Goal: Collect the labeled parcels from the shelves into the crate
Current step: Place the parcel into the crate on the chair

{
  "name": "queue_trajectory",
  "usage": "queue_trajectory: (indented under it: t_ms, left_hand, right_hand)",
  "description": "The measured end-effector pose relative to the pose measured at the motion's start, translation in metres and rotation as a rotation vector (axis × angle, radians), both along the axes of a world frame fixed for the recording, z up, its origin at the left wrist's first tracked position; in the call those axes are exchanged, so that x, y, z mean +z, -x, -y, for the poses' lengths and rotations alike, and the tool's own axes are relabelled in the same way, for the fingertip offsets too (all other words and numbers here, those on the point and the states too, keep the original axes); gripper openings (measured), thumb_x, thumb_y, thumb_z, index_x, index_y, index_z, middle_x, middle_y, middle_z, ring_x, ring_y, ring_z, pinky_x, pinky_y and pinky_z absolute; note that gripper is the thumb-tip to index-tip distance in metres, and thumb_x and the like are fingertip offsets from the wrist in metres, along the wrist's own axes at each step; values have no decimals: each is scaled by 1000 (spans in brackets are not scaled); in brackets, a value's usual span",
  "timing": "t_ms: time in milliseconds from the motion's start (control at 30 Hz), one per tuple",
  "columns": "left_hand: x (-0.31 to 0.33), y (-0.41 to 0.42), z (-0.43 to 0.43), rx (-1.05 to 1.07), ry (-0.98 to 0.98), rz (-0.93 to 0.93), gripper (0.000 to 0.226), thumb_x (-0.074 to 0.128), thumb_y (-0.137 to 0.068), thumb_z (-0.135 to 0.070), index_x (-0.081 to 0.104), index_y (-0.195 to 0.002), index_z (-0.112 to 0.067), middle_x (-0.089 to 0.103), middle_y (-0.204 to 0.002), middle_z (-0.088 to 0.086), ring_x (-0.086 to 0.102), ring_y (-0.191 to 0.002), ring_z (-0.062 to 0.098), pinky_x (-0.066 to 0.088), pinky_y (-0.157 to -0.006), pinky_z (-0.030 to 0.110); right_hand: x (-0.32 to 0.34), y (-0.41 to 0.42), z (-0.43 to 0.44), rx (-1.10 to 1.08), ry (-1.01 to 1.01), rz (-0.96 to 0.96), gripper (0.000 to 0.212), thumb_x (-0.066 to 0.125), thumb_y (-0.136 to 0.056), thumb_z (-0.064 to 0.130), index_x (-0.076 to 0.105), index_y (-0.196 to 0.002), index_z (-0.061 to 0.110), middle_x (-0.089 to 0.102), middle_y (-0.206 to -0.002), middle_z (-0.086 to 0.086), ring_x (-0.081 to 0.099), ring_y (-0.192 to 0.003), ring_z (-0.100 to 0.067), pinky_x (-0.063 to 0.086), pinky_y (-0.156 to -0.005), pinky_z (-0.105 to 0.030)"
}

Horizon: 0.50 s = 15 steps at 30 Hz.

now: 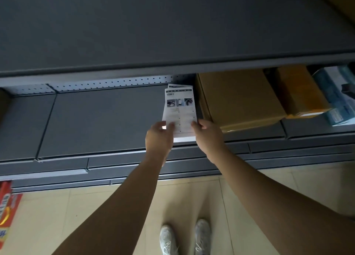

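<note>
My left hand (159,137) pinches the near left corner of the white packet (180,108), thumb on top. My right hand (208,134) pinches the near right corner the same way. The packet lies flat on the grey shelf (99,120), stretching away from my fingers (195,127), its near end close to the shelf's front edge. A second packet (178,86) peeks out from under its far end.

That is my worry. Sliding the top one out could drag the lower one along and tip it to the floor. A thin packet gripped only at its corners could also bend or slip.

Just right of my right fingers sits a brown carton (238,99), shut, its contents hidden. Further right are a yellow box (299,93) and blue packs (338,104). The crate is not in sight.
</note>
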State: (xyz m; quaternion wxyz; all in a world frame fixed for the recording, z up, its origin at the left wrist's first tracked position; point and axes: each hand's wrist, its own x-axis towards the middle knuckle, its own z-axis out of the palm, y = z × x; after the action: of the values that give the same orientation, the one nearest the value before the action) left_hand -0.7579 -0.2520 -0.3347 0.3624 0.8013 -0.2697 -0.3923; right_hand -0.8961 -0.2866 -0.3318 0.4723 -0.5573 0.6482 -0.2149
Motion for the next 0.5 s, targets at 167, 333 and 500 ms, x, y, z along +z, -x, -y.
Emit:
queue_trajectory:
  t_ms: [167,333,500]
  left_hand:
    - [-8,4,-14,38,67,-123,32,63,-96,-42,57,-123,-27,68,-104,-7,64,-87,3,48,-68,18]
    - [-4,5,-28,50,101,-271,35,69,-95,-33,57,-127,-27,70,-96,-7,68,-87,8,58,-79,33]
    - [5,10,-75,33,88,-346,30,75,-91,-30,60,-117,-35,74,-106,2,71,-98,18,57,-80,35]
  right_hand:
    - [-11,3,-13,-23,-62,86,38,55,-102,45,65,-129,18,72,-114,2,67,-97,-14,56,-81,-33]
    - [-7,6,-16,-65,-198,272,36,62,-101,36,60,-134,22,70,-117,3,66,-106,-18,56,-85,-33]
    - [2,27,-55,-66,-346,339,39,70,-96,32,60,-132,23,73,-116,1,68,-110,-20,55,-99,-47]
